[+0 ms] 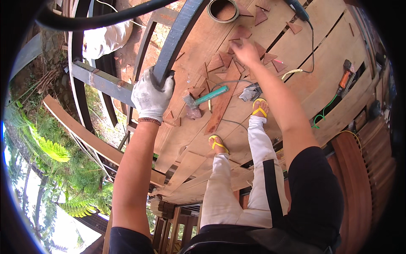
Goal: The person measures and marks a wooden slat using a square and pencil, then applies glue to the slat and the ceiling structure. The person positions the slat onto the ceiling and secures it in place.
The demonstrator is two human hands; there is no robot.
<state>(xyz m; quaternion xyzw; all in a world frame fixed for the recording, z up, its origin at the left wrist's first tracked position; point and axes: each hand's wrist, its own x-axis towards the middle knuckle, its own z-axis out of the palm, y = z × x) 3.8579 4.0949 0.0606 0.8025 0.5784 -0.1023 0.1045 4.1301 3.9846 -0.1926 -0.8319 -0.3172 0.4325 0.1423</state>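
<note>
My left hand (152, 94), in a whitish work glove, is closed round the lower end of a curved dark metal rail (179, 36). Bare, my right hand (246, 51) reaches down among triangular wood pieces (215, 62) scattered on the plank floor. Its fingers look bent together at the pieces; what lies between them is hidden. Between my hands lies a hammer (211, 95) with a teal handle, beside a reddish wood strip (224, 103). A grey glove (249, 93) rests near my right foot.
A round container (223, 10) holding brown material stands at the top. A corded teal power tool (297, 8) and an orange tool (344, 78) with a green cord lie to the right. Gaps run between the planks. Metal framing (101, 80) and a white sack (108, 40) are left.
</note>
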